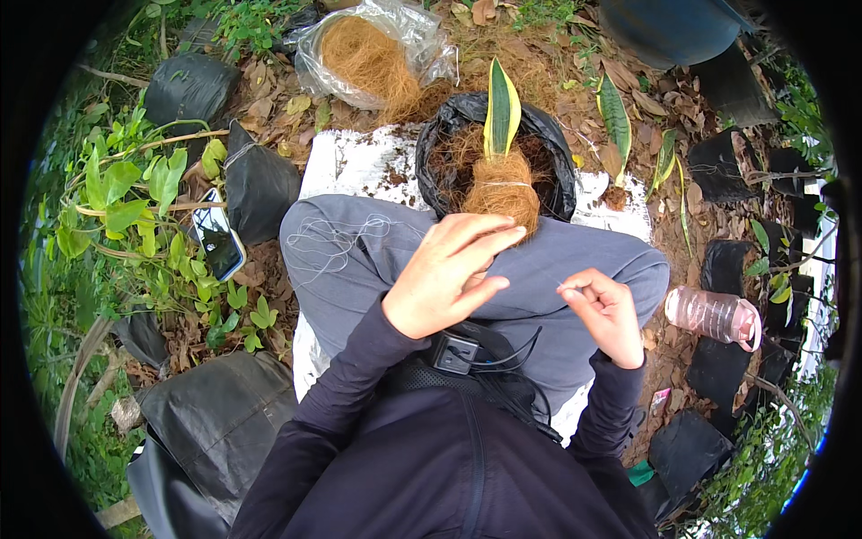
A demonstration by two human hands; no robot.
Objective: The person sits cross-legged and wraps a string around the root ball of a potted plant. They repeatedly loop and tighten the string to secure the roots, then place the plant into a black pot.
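A snake plant leaf [499, 111] with yellow edges stands up from a ball of coconut fibre [504, 188], which has a pale thread [502, 183] wound around it. The ball rests at the near rim of a black plastic grow bag [434, 151] holding dark potting mix and loose fibre. My left hand [448, 273] is spread beside the ball's near side, its fingertips over it; whether they touch is unclear. Thumb and forefinger of my right hand [606, 313] pinch what looks like a fine thread end. Loose loops of thread [337, 246] lie over my left knee.
A clear plastic bag [306, 64] of coconut fibre [367, 57] lies beyond the grow bag. Cut snake plant leaves [614, 124] lie to the right, near a pink bottle [707, 313]. At left are a phone [219, 236] and black bags [259, 185]. White sheeting [337, 162] lies beneath me.
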